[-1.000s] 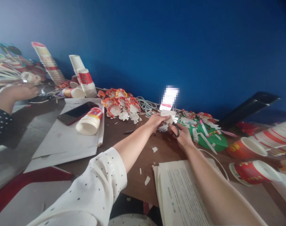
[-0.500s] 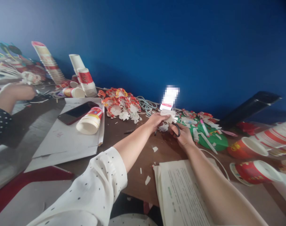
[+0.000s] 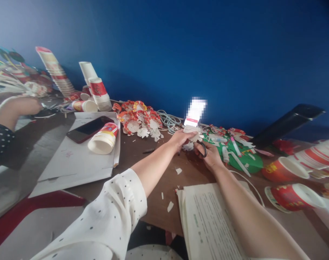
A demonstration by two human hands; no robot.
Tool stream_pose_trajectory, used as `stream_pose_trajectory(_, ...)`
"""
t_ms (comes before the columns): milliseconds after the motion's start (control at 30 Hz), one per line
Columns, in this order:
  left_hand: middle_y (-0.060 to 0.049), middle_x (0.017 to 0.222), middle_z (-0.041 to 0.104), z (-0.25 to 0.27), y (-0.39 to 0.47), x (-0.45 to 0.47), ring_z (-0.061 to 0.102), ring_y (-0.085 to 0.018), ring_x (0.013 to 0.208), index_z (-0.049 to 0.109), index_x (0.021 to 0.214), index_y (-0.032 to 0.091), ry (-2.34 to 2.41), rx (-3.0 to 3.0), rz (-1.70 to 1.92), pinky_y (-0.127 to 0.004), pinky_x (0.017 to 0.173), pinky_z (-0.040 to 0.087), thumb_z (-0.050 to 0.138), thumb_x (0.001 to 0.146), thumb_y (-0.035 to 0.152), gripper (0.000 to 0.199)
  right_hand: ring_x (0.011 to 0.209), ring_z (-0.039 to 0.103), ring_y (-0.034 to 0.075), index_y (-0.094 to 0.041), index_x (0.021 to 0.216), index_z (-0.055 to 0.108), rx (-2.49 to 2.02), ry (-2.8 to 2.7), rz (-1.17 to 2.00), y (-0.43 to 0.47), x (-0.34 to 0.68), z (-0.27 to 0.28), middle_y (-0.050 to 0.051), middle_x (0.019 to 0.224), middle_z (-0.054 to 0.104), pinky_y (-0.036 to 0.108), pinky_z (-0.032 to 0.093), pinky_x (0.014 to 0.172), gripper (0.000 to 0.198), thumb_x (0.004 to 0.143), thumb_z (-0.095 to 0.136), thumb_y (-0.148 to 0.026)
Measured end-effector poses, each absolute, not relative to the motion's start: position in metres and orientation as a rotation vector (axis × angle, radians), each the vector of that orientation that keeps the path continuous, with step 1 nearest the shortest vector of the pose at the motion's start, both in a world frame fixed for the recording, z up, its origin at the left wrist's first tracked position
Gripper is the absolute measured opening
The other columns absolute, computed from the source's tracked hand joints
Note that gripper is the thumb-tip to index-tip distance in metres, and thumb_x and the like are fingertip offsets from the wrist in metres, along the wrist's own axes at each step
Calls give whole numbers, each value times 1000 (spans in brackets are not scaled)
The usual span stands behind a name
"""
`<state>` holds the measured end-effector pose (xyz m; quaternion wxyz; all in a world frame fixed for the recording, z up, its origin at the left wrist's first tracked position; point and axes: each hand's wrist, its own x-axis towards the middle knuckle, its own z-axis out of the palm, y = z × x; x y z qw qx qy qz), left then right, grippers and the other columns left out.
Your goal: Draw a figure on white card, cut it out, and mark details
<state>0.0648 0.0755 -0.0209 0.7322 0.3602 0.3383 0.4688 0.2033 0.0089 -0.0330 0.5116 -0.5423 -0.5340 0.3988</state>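
Between the fingers of my left hand [image 3: 180, 140] is a white piece of paper cup [image 3: 194, 135] with a notched edge. My right hand [image 3: 211, 154] is closed round the black handle of a pair of scissors [image 3: 204, 149], right beside that piece; the blades are mostly hidden. Behind both hands a phone [image 3: 196, 110] with a lit screen stands upright. Below the fingers lie white paper scraps [image 3: 188, 146]. To the left is a heap of cut paper cup pieces [image 3: 138, 121], red, orange and white.
A dark phone [image 3: 90, 129] and stacked cups [image 3: 103, 139] lie on a white folder [image 3: 80, 159]. Printed papers [image 3: 207, 220] sit near me. On the right are a green sheet [image 3: 242, 162] with scraps and red cups [image 3: 285, 169]. Another person's hand [image 3: 26, 105] is far left.
The white piece in my left hand has shifted slightly, and more of its notched edge shows near the scissors. Both hands stay in almost the same place.
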Motion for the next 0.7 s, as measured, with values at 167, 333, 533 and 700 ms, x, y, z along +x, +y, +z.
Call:
stream_pose_trajectory(167, -2, 71, 68, -23, 79, 64, 50, -8, 58, 73, 85, 13, 773, 846, 1026, -26, 60, 30, 87, 65, 22, 26, 51, 41, 11, -20, 59, 63, -1295, -1251, 1009, 8, 203, -33, 0, 54, 54, 28, 26, 47, 49, 67, 84, -64)
stream_pose_trajectory(333, -1, 67, 67, -25, 82, 60, 43, -8, 54, 75, 83, 13, 785, 1004, 1023, -27, 59, 29, 85, 67, 24, 23, 53, 43, 12, -21, 61, 63, -1281, -1236, 1047, 9, 207, -36, 0, 57, 56, 28, 25, 47, 47, 67, 84, -63)
stream_pose_trajectory(533, -3, 72, 70, -27, 83, 59, 52, -11, 59, 75, 87, 13, 764, 1033, 1030, -26, 62, 36, 82, 69, 25, 23, 55, 45, 13, -21, 63, 64, -1286, -1256, 1039, 8, 207, -35, 1, 58, 57, 28, 26, 50, 44, 70, 82, -60)
stream_pose_trajectory(700, -2, 72, 70, -25, 81, 59, 52, -11, 60, 74, 85, 13, 772, 1047, 1024, -26, 63, 36, 83, 67, 25, 23, 58, 46, 14, -21, 64, 65, -1286, -1293, 1002, 7, 208, -34, 0, 59, 58, 29, 31, 55, 44, 71, 81, -61)
